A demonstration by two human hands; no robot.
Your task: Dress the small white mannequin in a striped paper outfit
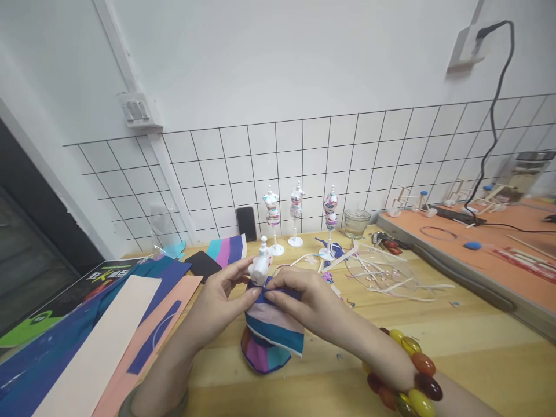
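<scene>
A small white mannequin [259, 267] stands upright close in front of me, between my two hands. Around its waist lies a striped piece of fabric [276, 324] in purple, pink and teal, and its lower right corner hangs free. Below that, a round multicoloured cloth skirt [266, 352] spreads over the base and hides the stand. My left hand [230, 295] grips the cloth's top edge at the mannequin's left side, the thumb pressed on the front. With thumb and forefinger, my right hand [299, 292] pinches the same edge at the front right.
Several small painted mannequins [296, 211] stand by the wall, beside a phone [246, 223] and a glass bowl [357, 222]. Coloured sheets [99, 341] cover the left side. Ribbon scraps [391, 272] lie to the right, before an orange board [490, 243] with wooden models.
</scene>
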